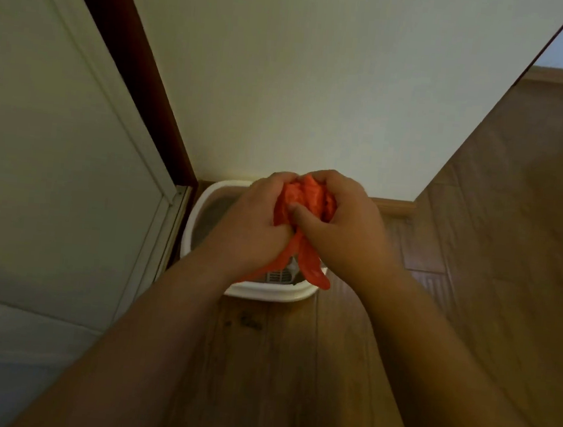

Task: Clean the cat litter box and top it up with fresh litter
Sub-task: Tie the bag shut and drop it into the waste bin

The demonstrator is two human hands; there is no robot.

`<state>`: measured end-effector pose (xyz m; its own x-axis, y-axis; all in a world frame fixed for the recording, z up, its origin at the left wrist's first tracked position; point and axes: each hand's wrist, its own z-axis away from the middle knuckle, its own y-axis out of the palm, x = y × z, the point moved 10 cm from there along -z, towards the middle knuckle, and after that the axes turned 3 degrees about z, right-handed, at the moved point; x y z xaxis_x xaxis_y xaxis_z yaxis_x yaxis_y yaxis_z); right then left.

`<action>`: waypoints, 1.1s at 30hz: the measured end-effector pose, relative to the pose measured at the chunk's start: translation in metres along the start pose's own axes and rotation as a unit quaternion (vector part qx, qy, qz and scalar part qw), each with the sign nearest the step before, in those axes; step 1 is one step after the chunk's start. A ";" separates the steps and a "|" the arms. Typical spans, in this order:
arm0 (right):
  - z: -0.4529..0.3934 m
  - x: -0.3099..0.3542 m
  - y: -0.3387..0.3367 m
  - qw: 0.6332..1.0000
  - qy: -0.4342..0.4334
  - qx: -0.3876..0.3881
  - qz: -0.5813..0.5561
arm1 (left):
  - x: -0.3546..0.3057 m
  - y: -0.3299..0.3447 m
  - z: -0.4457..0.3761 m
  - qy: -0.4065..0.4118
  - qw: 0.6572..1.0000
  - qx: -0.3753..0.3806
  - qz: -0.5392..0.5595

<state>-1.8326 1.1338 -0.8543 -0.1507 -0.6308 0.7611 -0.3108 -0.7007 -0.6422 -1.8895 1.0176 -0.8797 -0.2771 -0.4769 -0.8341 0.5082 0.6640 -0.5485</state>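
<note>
A white litter box (202, 202) stands on the wooden floor against the wall, partly hidden by my hands. Grey litter shows inside it at the left, and a pale slotted scoop (279, 275) lies at its near end. Above the box I hold a crumpled orange plastic bag (304, 198) in both hands. My left hand (255, 217) grips its left side. My right hand (338, 218) grips its right side, thumb pressed into the plastic. Two loose orange ends (315, 271) hang down below my hands over the box's near rim.
A white door (56, 140) with a dark wooden frame (140, 96) stands at the left of the box. A white wall (303, 77) rises behind it. Wooden floor (292, 369) runs toward me and to the right. A few dark specks (250, 322) lie on the floor before the box.
</note>
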 end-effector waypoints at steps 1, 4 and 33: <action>-0.003 0.018 -0.022 1.000 0.002 0.001 -0.001 | -0.026 -0.010 -0.001 -0.006 1.000 0.007 0.001; -0.009 0.079 -0.101 1.000 0.010 -0.003 0.000 | -0.115 -0.047 0.000 0.001 1.000 0.018 0.008; 0.097 0.468 -0.640 0.991 -0.062 -0.075 0.092 | -0.747 -0.211 0.130 0.133 0.990 -0.008 0.044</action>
<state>-1.6135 1.2549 -0.0953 -0.1033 -0.7857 0.6099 -0.4261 -0.5191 -0.7409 -1.6835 1.1585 -0.1336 -0.4388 -0.2488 -0.8635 0.5273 0.7067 -0.4716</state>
